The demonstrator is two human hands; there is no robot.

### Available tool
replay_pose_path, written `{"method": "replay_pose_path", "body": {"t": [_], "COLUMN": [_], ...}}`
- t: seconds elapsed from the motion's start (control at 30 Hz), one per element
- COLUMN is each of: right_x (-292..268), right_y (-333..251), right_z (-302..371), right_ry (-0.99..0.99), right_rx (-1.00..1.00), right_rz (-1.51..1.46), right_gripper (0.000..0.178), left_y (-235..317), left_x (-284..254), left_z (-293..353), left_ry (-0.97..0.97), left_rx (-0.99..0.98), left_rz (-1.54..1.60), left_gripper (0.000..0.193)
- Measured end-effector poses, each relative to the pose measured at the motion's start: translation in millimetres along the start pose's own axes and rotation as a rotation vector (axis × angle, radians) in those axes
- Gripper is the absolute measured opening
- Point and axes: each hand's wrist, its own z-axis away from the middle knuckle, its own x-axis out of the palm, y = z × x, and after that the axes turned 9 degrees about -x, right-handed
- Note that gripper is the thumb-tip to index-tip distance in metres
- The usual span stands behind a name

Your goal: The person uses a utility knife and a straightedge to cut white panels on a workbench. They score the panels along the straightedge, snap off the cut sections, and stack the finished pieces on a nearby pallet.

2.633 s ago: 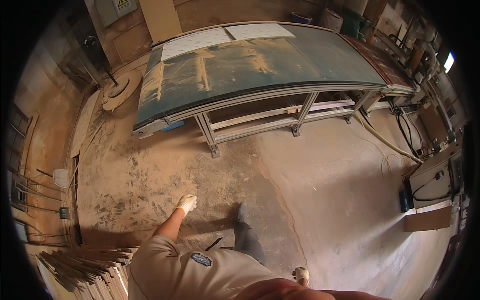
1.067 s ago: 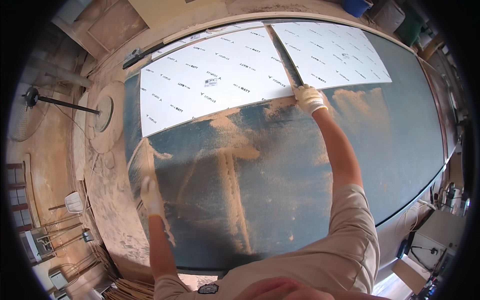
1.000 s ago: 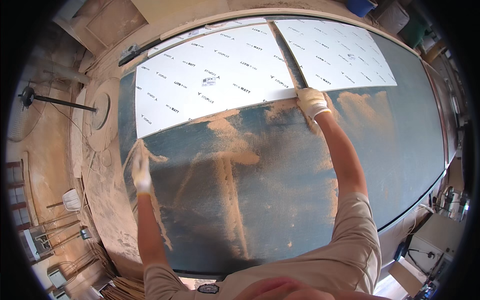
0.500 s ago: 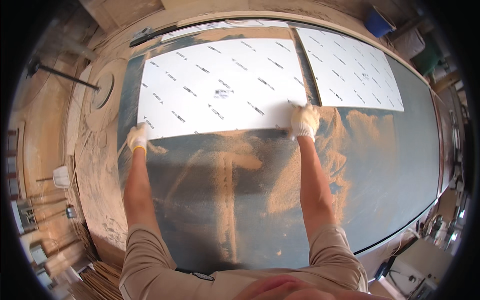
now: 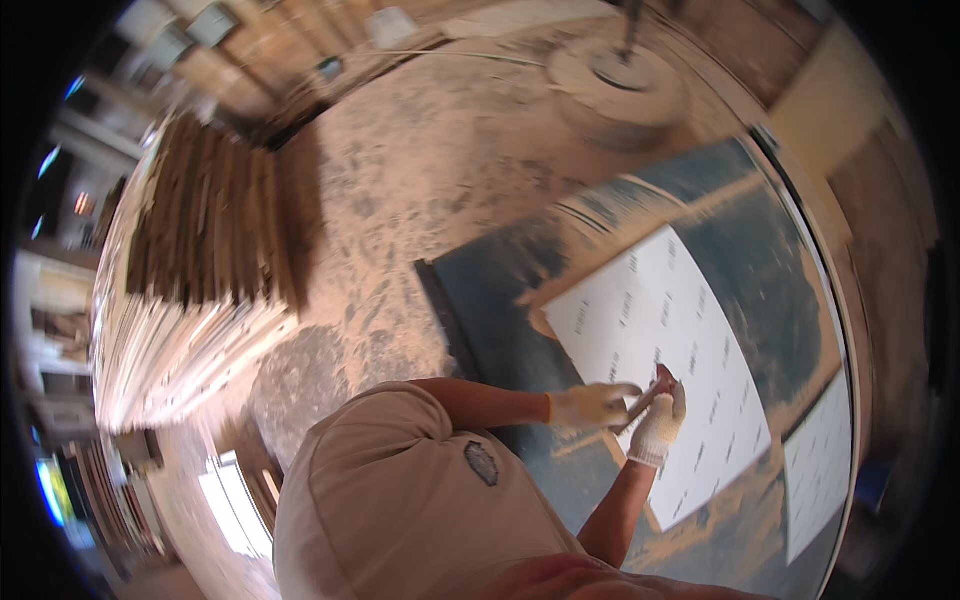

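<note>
Both my hands wear pale work gloves and meet over a white panel [image 5: 700,330] with rows of dark printed marks. My right hand [image 5: 657,432] is closed around a slim, greyish-brown hand tool [image 5: 645,402] with a reddish end; blur hides its exact kind. Just to the left, my left hand [image 5: 585,406] has its fingers stretched and apart beside the tool's lower end. Whether they touch it is unclear. Beneath the panel lies a dark sheet [image 5: 510,290] streaked with tan dust.
A second white panel [image 5: 818,470] lies at the right. Stacked thin boards [image 5: 205,220] stand at the left. A round base with a pole [image 5: 620,70] stands on the dusty floor [image 5: 390,180] beyond the table.
My view has swung left. Both hands have left the panel's near corners and come together over it, and a tool now shows in my right hand.
</note>
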Motion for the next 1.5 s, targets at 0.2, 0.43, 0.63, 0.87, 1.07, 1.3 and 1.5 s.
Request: {"method": "replay_pose_path", "body": {"t": [0.2, 0.43, 0.63, 0.87, 1.07, 1.3, 1.5], "right_x": [134, 151, 62, -112, -204, -248, -253], "right_y": [46, 96, 97, 65, 86, 106, 81], "right_z": [12, 38, 48, 90, 122, 129, 112], "right_ry": [-0.183, -0.554, -0.066, 0.273, 0.561, 0.787, 0.949], "right_rx": [0.347, 0.454, 0.157, 0.657, 0.836, 0.675, 0.754], "right_rz": [0.046, 0.482, 0.544, 1.398, 1.289, 1.295, 1.086], "right_gripper": [0.053, 0.031, 0.028, 0.06, 0.058, 0.047, 0.056], "left_y": [-75, -66, -64, -209, -127, -89, -69], "left_x": [-179, -441, -465, -424, -222, -140, -144], "left_z": [198, 609, 945, 326, -24, -90, -110], "left_ry": [0.703, 1.905, 2.603, 1.246, 0.753, 0.865, 0.807], "left_rx": [-0.12, 0.066, 0.302, -0.152, -0.137, -0.395, -0.484], "left_rz": [0.717, 0.636, 0.582, 0.642, -0.644, -0.703, -0.652], "left_gripper": [0.027, 0.04, 0.087, 0.04, 0.051, 0.056, 0.052]}}
